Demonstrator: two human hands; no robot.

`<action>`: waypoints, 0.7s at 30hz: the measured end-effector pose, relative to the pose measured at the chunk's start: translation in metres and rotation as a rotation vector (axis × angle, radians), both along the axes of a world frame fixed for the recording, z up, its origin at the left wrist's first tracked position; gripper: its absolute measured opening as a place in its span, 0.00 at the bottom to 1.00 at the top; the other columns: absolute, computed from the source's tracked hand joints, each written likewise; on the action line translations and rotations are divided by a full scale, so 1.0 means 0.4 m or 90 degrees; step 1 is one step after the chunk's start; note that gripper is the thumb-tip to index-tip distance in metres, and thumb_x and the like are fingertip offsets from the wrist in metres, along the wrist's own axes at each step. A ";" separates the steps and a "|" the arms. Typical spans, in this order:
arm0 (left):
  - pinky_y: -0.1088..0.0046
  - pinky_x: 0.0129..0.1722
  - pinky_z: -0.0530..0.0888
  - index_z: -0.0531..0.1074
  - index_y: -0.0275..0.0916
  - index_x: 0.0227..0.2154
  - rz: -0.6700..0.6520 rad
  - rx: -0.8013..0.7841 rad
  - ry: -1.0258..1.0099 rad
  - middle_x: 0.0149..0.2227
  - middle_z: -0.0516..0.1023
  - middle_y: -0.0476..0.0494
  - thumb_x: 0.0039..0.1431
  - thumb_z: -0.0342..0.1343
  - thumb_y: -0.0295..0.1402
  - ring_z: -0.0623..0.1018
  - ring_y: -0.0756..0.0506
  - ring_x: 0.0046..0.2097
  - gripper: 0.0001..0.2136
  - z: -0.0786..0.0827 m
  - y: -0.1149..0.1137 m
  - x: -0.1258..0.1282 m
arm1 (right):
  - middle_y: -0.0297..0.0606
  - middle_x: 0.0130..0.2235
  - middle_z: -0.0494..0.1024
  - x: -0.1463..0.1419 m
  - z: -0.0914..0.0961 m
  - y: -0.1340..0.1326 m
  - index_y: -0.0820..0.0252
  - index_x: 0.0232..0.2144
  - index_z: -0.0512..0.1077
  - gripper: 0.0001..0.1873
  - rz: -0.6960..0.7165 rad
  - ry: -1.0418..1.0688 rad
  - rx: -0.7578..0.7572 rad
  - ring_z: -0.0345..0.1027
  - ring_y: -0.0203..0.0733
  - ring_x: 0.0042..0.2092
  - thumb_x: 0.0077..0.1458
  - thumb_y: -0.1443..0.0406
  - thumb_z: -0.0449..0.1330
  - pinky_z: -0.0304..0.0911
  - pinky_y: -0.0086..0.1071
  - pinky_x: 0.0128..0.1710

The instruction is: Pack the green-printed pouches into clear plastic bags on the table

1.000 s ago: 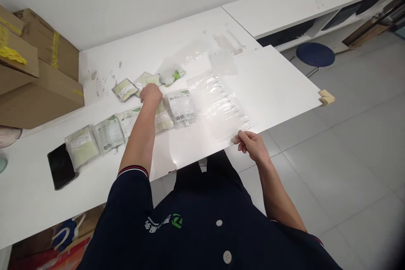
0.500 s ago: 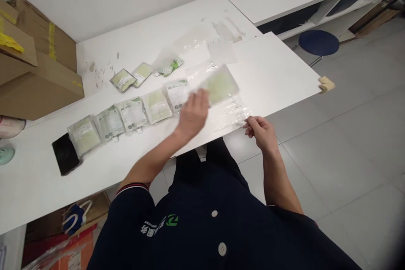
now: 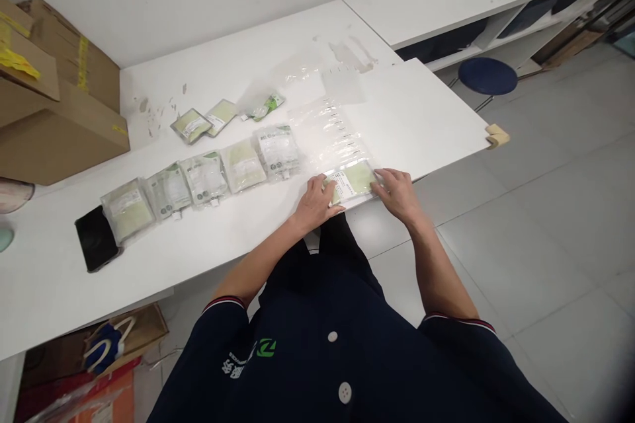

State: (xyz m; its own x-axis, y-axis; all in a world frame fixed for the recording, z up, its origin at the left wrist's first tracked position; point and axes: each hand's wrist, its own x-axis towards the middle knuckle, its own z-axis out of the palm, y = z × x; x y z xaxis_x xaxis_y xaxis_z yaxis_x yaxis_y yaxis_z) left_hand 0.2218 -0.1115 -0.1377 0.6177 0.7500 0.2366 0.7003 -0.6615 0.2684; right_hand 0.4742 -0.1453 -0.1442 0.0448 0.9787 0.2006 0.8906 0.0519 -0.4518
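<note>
My left hand [image 3: 317, 202] grips the left end of a flat pale green packet [image 3: 360, 178] with a white printed label. At the packet's other end, the fingers of my right hand [image 3: 395, 194] are closed on its edge. The packet lies near the table's front edge, over the lower end of several clear plastic bags [image 3: 317, 124] spread on top of each other. Left of the bags, a row of bagged pouches runs along the table, with a white-and-green spouted pouch [image 3: 278, 151] closest to my left hand.
A black phone [image 3: 96, 240] lies at the row's left end. Behind the row are two loose green packets [image 3: 191, 125] and a crumpled clear bag with a green pouch [image 3: 258, 104]. Cardboard boxes [image 3: 74, 125] stand at left. A blue stool [image 3: 487, 75] is beyond the white table [image 3: 411, 125].
The green packet has come down from the middle of the clear bags to the front edge. My left hand moved right and nearer; my right hand went from the bag edge to the packet.
</note>
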 end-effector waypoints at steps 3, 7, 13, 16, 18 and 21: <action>0.56 0.49 0.73 0.67 0.34 0.47 -0.012 0.029 -0.022 0.49 0.70 0.28 0.58 0.58 0.45 0.70 0.34 0.54 0.21 -0.019 0.005 0.000 | 0.53 0.54 0.69 -0.002 -0.010 0.012 0.57 0.54 0.71 0.24 0.008 -0.001 -0.011 0.59 0.61 0.55 0.62 0.54 0.50 0.61 0.57 0.51; 0.59 0.48 0.74 0.67 0.35 0.47 0.002 0.047 -0.004 0.49 0.72 0.30 0.62 0.55 0.41 0.72 0.36 0.53 0.17 -0.026 0.022 0.010 | 0.49 0.62 0.61 0.002 -0.009 0.012 0.52 0.55 0.71 0.23 0.036 -0.043 0.024 0.54 0.64 0.60 0.62 0.53 0.51 0.59 0.59 0.52; 0.64 0.43 0.77 0.66 0.34 0.51 -0.050 0.076 0.051 0.55 0.70 0.28 0.67 0.44 0.30 0.76 0.39 0.51 0.14 -0.020 0.021 0.011 | 0.41 0.66 0.60 0.019 -0.014 0.035 0.49 0.61 0.63 0.28 0.224 -0.096 -0.035 0.48 0.57 0.66 0.61 0.51 0.54 0.53 0.53 0.60; 0.67 0.40 0.78 0.68 0.32 0.49 -0.083 0.097 0.074 0.53 0.72 0.28 0.67 0.39 0.23 0.77 0.41 0.49 0.15 -0.021 0.017 0.004 | 0.41 0.67 0.58 0.027 -0.020 0.062 0.49 0.62 0.61 0.30 0.244 -0.111 -0.045 0.49 0.56 0.66 0.61 0.50 0.54 0.52 0.52 0.60; 0.67 0.42 0.79 0.69 0.31 0.49 -0.090 0.106 0.063 0.51 0.74 0.29 0.66 0.38 0.22 0.78 0.42 0.49 0.16 -0.027 0.019 -0.003 | 0.41 0.67 0.57 0.027 -0.017 0.075 0.49 0.63 0.60 0.31 0.254 -0.127 -0.052 0.49 0.56 0.67 0.60 0.50 0.54 0.52 0.52 0.60; 0.66 0.46 0.78 0.69 0.32 0.50 -0.079 0.107 0.006 0.50 0.75 0.30 0.67 0.38 0.22 0.78 0.42 0.50 0.17 -0.041 0.033 -0.016 | 0.42 0.67 0.56 0.013 -0.001 0.084 0.49 0.64 0.58 0.32 0.258 -0.164 -0.064 0.49 0.57 0.66 0.60 0.50 0.54 0.53 0.52 0.59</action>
